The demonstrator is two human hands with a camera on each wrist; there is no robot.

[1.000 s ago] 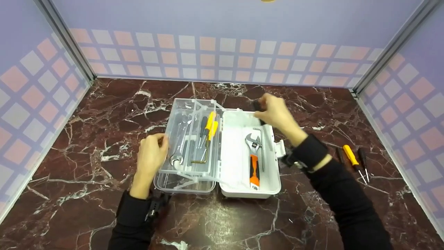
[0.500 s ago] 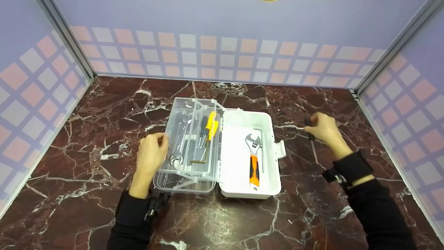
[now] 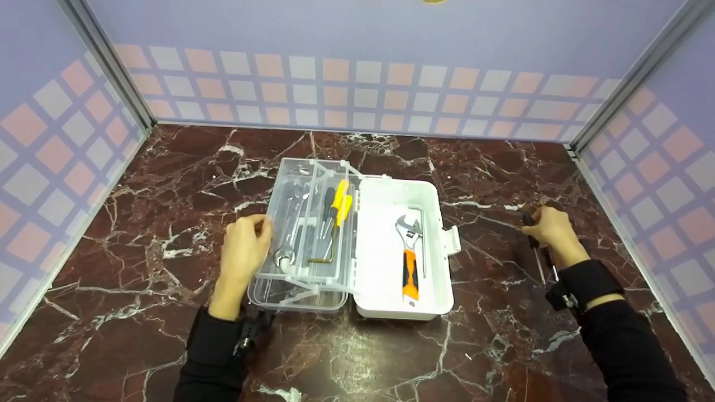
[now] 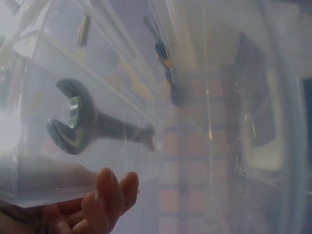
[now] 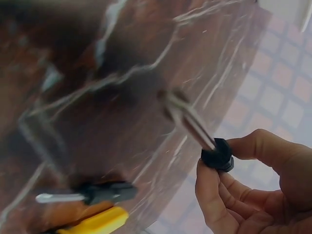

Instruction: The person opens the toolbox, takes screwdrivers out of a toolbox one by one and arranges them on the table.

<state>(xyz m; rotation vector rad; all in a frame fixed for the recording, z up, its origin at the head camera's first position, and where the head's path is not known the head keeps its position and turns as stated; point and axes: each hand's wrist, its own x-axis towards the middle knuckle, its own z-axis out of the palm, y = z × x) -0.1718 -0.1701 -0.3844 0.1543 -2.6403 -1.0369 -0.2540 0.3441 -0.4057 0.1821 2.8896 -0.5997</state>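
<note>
Out to the right of the toolbox, my right hand [image 3: 553,229] pinches a black-handled screwdriver [image 5: 218,155] between thumb and fingers. Its shaft [image 3: 539,266] points down over the tabletop. Below it in the right wrist view lie another black-handled screwdriver [image 5: 109,193] and a yellow-handled one [image 5: 100,222]; in the head view the hand and wrist mostly hide them. On the other side, my left hand [image 3: 244,245] grips the left edge of the clear fold-out tray [image 3: 281,187]. In the left wrist view its thumb shows through the plastic, near an open-end wrench [image 4: 83,119].
The white toolbox [image 3: 447,290] stands unfolded, holding an adjustable wrench [image 3: 410,262] and a long hex key [image 3: 423,245]. Yellow-handled screwdrivers [image 3: 341,204] and a brass-coloured hex key [image 3: 329,254] lie in the tray. A latch [image 3: 452,240] juts out rightward. Patterned panels surround the marble-look table.
My right hand has carried the black-handled screwdriver from the toolbox's far right corner out to the right, near the loose screwdrivers. The left hand has stayed on the tray.
</note>
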